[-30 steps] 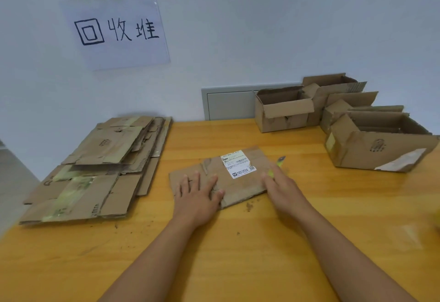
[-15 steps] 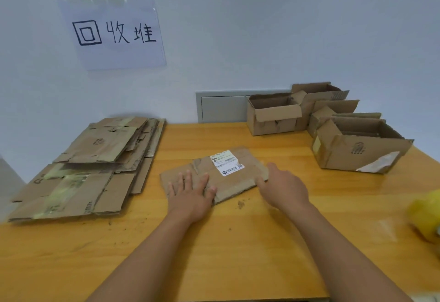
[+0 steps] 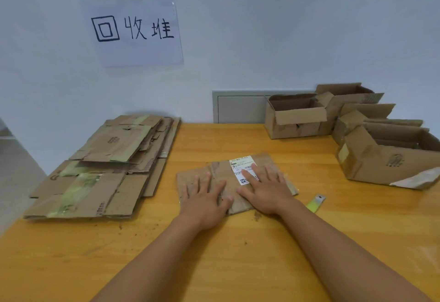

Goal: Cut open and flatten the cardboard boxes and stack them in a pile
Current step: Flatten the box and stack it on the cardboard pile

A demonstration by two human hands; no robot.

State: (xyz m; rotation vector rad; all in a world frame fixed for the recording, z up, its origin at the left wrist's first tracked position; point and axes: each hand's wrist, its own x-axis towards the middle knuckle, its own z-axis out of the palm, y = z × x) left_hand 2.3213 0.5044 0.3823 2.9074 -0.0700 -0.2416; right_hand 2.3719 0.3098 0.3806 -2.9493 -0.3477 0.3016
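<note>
Both hands lie palm-down with fingers straight and spread on the flattened brown corrugated cardboard box (image 3: 238,182) at the centre of the frame: the left hand (image 3: 204,200) on its lower left part, the right hand (image 3: 265,188) on its middle, fingertips over the white printed shipping label (image 3: 242,168). Both forearms reach up from the bottom edge, converging toward the box. The flattened box is a creased, rough-edged rectangle lying flat on the glossy yellow-orange wooden table (image 3: 214,266), its long axis running from lower left to upper right. At the left of the frame sits the pile of flattened brown cardboard sheets (image 3: 102,171), layered and streaked with pale yellowish tape. At the upper right stand several open brown cardboard boxes (image 3: 357,130) with flaps up, dented and torn. Just right of the right wrist lies a small yellow-green utility knife (image 3: 315,203) with a metal tip. A white paper sign (image 3: 135,28) with black handwritten characters hangs on the pale wall at upper left.
</note>
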